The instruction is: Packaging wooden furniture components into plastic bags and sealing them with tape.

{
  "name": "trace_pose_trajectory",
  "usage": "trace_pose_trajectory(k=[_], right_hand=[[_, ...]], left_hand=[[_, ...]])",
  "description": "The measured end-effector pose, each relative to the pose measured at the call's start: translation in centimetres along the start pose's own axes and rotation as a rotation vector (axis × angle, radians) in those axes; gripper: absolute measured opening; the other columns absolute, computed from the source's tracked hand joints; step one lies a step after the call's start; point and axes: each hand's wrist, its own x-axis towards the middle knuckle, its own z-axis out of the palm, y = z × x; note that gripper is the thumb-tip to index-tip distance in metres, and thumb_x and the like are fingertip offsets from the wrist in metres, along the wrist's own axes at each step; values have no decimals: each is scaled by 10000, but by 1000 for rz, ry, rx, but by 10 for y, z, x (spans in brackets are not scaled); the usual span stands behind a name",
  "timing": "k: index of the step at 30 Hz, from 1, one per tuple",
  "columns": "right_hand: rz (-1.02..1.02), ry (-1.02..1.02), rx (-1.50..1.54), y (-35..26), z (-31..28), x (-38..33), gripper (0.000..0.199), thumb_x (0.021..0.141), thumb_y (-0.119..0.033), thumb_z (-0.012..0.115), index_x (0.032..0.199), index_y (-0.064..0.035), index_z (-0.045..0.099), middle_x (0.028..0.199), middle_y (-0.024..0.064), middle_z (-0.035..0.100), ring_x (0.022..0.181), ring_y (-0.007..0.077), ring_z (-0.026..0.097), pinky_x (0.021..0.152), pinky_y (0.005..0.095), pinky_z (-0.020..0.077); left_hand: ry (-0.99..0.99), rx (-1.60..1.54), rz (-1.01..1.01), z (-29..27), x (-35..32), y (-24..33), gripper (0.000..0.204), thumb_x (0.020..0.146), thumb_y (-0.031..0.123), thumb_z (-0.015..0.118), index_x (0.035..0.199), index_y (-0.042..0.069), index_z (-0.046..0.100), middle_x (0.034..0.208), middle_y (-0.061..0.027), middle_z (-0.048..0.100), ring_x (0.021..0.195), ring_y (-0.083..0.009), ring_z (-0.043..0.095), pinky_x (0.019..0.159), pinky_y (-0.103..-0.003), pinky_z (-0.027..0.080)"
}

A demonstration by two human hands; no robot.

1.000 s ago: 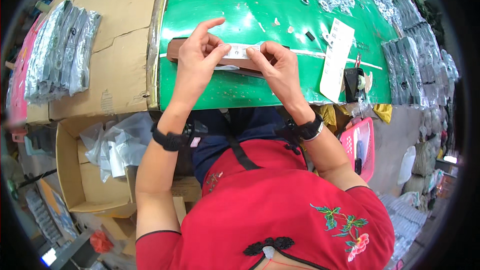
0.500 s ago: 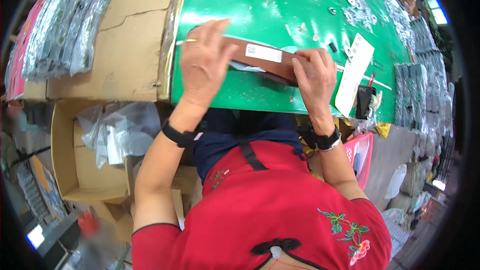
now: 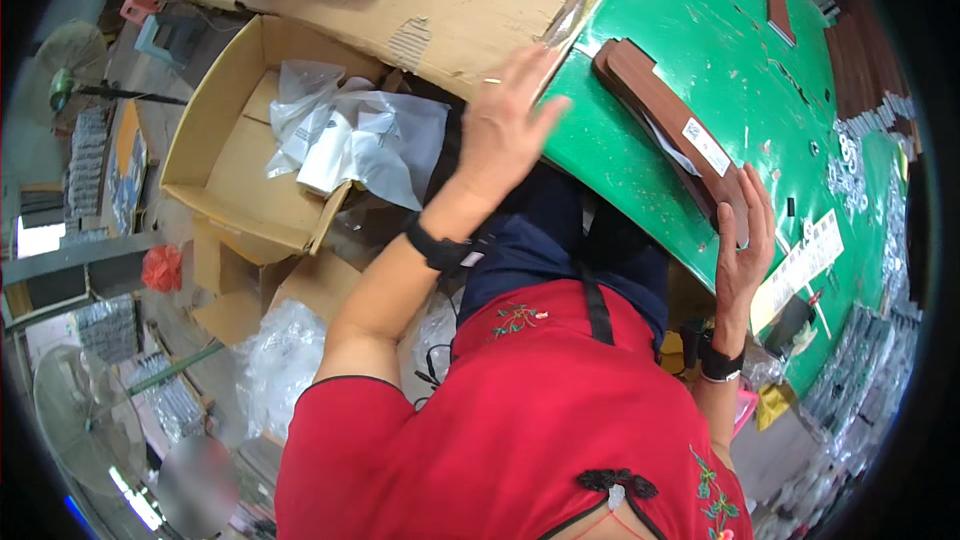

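A stack of long brown boards with rounded ends [image 3: 672, 120] lies slantwise on the green tabletop [image 3: 735, 70]. It has a white label on its upper face and a pale sheet between its layers. My right hand [image 3: 745, 240] clasps the near right end, thumb on one side and fingers along the other. Off to the left, my left hand [image 3: 505, 125] is open and holds nothing, fingers stretched and thumb apart, over the edge where the cardboard meets the green top.
An open cardboard box [image 3: 215, 155] with clear plastic bags [image 3: 400, 140] stands at the left. A cardboard sheet [image 3: 480, 10] adjoins the green top. A printed white strip [image 3: 798, 270] lies right of my right hand. Another brown board [image 3: 778, 2] lies farther back.
My left hand has left the brown boards and swung left, toward the box. My right hand stays at their right end. The view has turned leftward.
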Motion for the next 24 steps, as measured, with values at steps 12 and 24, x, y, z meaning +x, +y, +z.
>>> trace_pose_trajectory(k=[12,24], right_hand=[[-90,-271,557,-50,55,3,177,950,51,632,1106,21,711,1077,128,708,989,207,673,884,310,516],[-292,-462,598,-71,64,5,176,932,72,637,1087,21,703,1018,113,712,917,187,669,833,277,508]], left_hand=[[266,221,-804,-157,-202,-3,162,946,179,710,959,18,715,895,-74,706,804,-186,646,750,-308,508],[0,839,-1729,-318,-428,-25,823,720,537,841,1414,178,584,1491,-148,526,1392,-338,475,1081,-522,441]])
